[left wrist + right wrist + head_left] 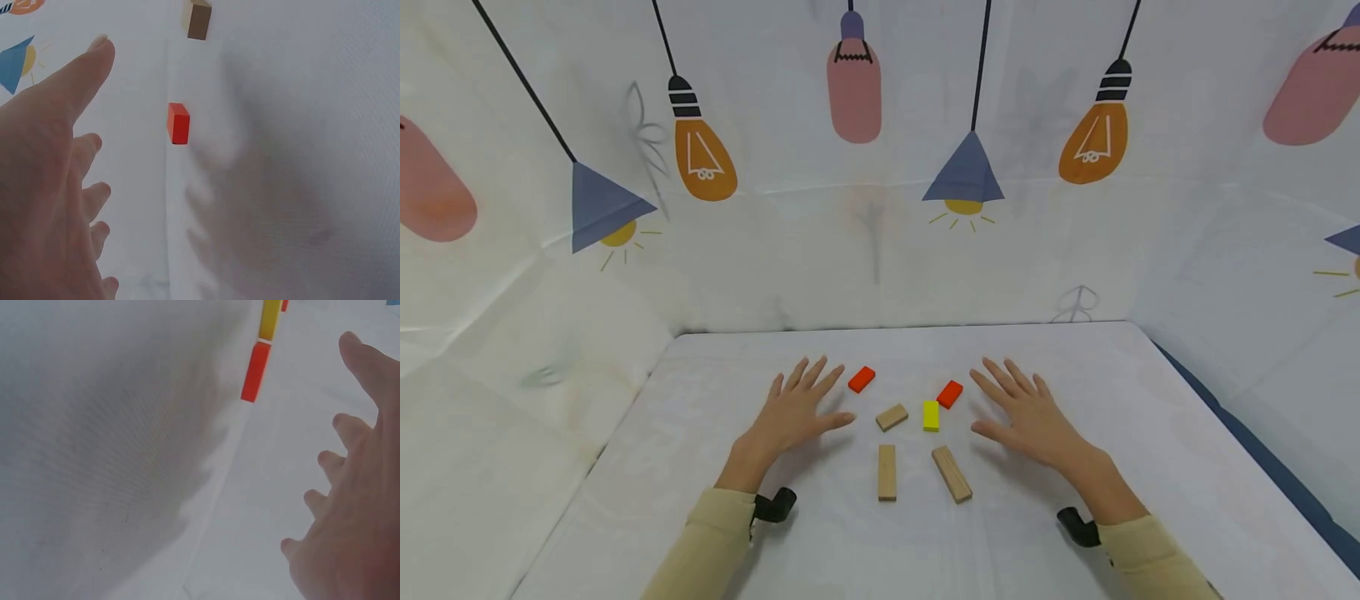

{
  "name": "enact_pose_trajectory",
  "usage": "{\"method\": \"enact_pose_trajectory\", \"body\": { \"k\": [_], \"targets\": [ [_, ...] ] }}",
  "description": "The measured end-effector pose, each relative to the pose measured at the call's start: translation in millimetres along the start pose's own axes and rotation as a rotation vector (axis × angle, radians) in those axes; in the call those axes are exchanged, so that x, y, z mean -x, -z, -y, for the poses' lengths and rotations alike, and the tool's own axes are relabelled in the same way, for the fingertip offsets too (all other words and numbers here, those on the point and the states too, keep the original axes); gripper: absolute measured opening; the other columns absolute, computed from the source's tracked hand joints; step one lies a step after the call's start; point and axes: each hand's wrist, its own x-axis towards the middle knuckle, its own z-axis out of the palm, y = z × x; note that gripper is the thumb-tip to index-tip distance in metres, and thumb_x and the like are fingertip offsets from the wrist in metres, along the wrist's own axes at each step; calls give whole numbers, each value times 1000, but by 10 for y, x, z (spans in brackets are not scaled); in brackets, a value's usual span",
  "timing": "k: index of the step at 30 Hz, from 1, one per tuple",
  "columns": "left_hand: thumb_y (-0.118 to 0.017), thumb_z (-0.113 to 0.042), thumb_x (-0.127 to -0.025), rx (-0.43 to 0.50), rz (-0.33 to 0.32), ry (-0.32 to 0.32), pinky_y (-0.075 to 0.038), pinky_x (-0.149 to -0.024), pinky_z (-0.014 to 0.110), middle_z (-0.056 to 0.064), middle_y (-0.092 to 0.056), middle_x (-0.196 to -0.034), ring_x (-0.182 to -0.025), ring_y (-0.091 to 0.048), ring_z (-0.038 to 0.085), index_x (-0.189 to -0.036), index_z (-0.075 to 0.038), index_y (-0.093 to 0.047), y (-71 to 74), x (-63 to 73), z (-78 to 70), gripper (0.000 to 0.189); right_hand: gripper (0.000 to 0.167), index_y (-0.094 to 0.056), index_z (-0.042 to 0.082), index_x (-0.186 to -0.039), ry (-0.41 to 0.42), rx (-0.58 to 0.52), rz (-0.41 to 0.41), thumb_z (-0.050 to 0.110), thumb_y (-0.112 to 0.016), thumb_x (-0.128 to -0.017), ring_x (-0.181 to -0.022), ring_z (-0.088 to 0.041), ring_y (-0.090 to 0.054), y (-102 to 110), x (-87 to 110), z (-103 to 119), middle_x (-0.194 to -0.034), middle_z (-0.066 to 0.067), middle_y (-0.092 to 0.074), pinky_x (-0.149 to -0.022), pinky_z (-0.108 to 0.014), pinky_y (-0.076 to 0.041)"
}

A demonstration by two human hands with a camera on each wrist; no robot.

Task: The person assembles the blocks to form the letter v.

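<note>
My left hand (795,412) hovers over the table at the left with its fingers spread, holding nothing. Just right of its fingertips lies a red block (861,379), also seen in the left wrist view. On the other side my right hand (1026,417) is spread above the table, likewise holding nothing. Nearest to it are a second red block (950,394) and a yellow block (931,416), their corners close together. Between the hands lies a short wooden block (892,417). Closer to me are two longer wooden blocks, one straight (887,472) and one slanted (952,474).
A white cloth covers the table (850,550). White sheeting (880,250) printed with lamps and bulbs hangs behind it and along the sides. Each wrist carries a black camera mount, the left one (777,505) and the right one (1078,527).
</note>
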Motion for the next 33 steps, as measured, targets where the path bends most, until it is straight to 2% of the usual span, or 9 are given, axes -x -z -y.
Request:
{"method": "enact_pose_trajectory", "body": {
  "k": [5, 11, 20, 26, 33],
  "targets": [
    [-55, -75, -85, 48, 15, -44, -9, -119, 66, 0, -15, -168, -156, -7, 33, -157, -35, -23, 10, 9, -34, 89, 82, -30, 28, -157, 37, -13, 4, 56, -65, -89, -154, -39, -12, -27, 23, 39, -167, -3, -19, -115, -72, -9],
    [-60, -72, -83, 78, 40, -68, -9, -120, 65, 0, -18, -167, -156, -8, 32, -157, -34, -26, -15, 16, -69, 89, 84, -30, 29, -156, 75, -3, 27, 58, -67, -86, -154, -38, -13, -72, 35, 57, -167, 0, -18, -114, -72, -11],
    [-60, -74, -82, 68, 80, -90, -9, -121, 62, -3, -18, -167, -157, -8, 28, -157, -30, -29, -63, 43, -143, 92, 84, -34, 28, -155, 117, 13, 65, 59, -68, -84, -153, -39, -17, -122, 78, 96, -166, -2, -24, -112, -73, -17],
    [-60, -73, -82, 55, 94, -105, -10, -122, 61, -2, -28, -164, -156, -14, 28, -155, -38, -31, -125, 72, -190, 86, 83, -35, 27, -155, 155, 16, 85, 57, -68, -85, -152, -40, -19, -126, 99, 147, -165, -4, -26, -111, -74, -19],
    [-62, -69, -83, 41, 118, -146, -14, -121, 61, 0, -35, -161, -153, -21, 30, -153, -39, -36, -174, 106, -266, 80, 82, -35, 26, -155, 201, 7, 112, 55, -68, -86, -151, -41, -21, -142, 113, 187, -164, -5, -28, -111, -73, -21]
  ]
}}
